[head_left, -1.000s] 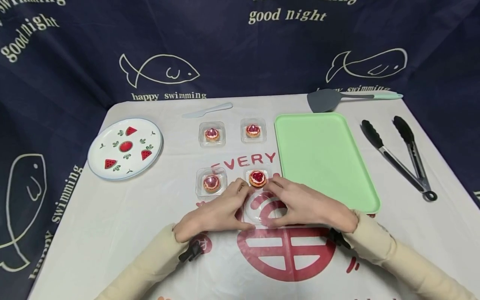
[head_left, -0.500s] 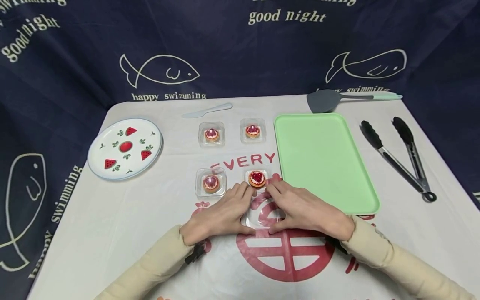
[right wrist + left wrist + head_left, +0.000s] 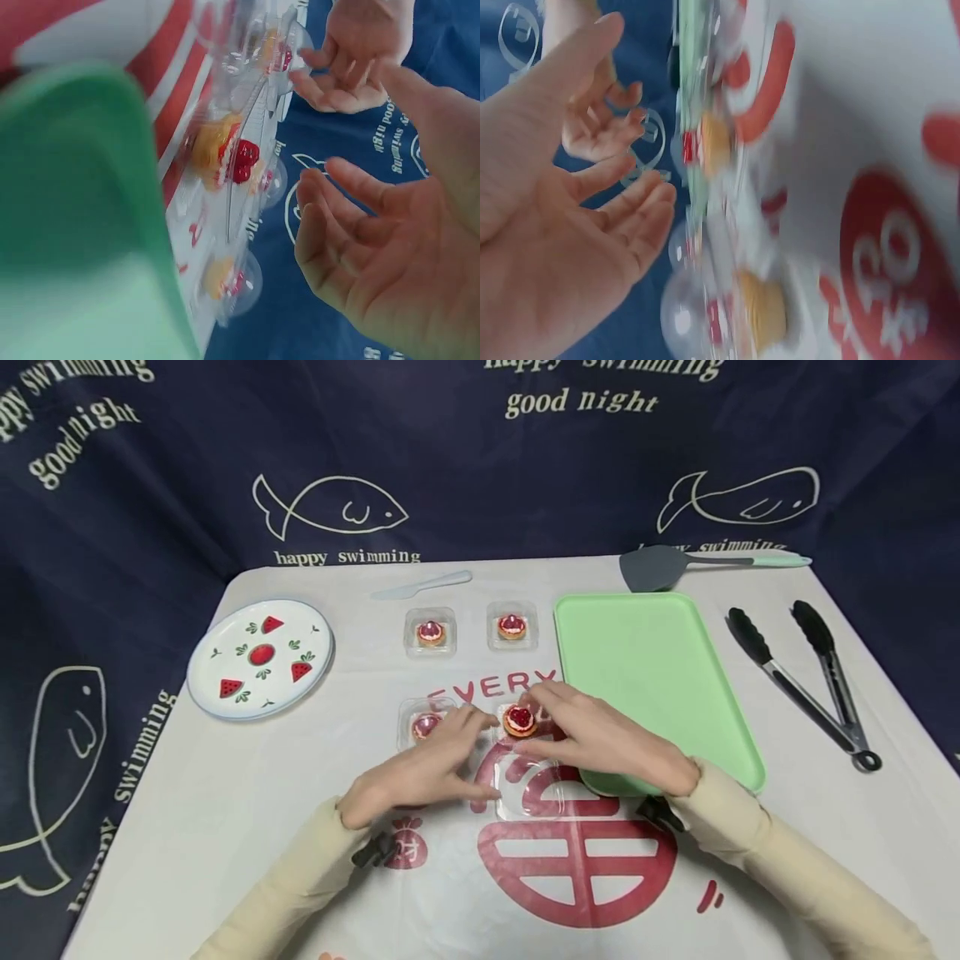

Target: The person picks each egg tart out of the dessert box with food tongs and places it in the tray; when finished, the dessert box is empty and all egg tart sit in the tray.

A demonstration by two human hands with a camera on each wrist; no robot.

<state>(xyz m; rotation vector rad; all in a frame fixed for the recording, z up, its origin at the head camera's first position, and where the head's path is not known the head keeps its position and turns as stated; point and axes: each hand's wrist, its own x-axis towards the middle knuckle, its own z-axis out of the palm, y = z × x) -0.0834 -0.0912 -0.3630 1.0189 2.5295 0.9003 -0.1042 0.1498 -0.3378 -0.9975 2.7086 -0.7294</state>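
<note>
Red-topped tart (image 3: pixel 520 720) in open transparent box (image 3: pixel 528 795), between left hand (image 3: pixel 423 770) and right hand (image 3: pixel 600 733); both hands' fingers loosely spread, apart from box.

The left hand (image 3: pixel 427 768) and the right hand (image 3: pixel 607 737) are now lifted off and parted from the clear lid (image 3: pixel 530 800), whose near edge was touched by both thumbs before. The front-left boxed tart (image 3: pixel 426 725), earlier seen whole, is partly covered by the left hand in the head view. The near left corner of the green tray (image 3: pixel 652 668), hidden before, is now exposed below the right hand.
</note>
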